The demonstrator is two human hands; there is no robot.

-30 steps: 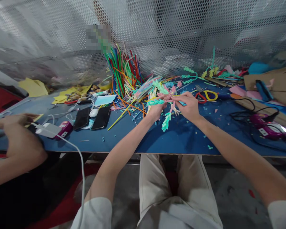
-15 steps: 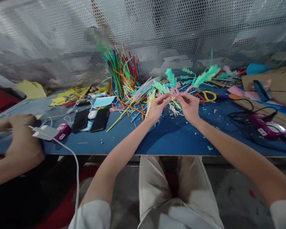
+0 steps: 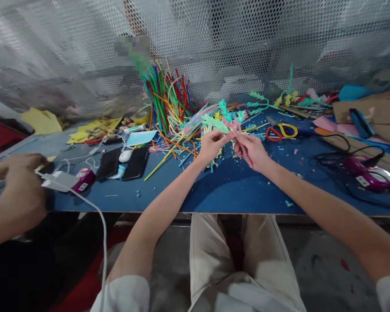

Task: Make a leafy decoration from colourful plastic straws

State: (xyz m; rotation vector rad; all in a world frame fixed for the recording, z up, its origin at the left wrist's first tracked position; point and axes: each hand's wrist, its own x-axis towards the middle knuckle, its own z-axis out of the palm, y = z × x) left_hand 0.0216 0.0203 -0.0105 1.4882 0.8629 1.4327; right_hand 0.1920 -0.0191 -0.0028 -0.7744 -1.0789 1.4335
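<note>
The bunch of fringed straw pieces [image 3: 225,117], teal, pink and yellow, sat pinched between my two hands just above the blue table [image 3: 240,190], its frilly ends fanning upward. My left hand [image 3: 211,145] gripped its stems from the left with thumb and fingertips closed on them, and my right hand [image 3: 251,149] clasped the same stems from the right, fingers curled tight. Behind the bunch stood the tall pile of coloured straws [image 3: 167,97]. To the right of the bunch lay the scissors [image 3: 281,130] with red and yellow handles. Far left of the bunch, two black phones [image 3: 123,162] lay flat, and another person's hand [image 3: 17,197] rested at the table's edge.
</note>
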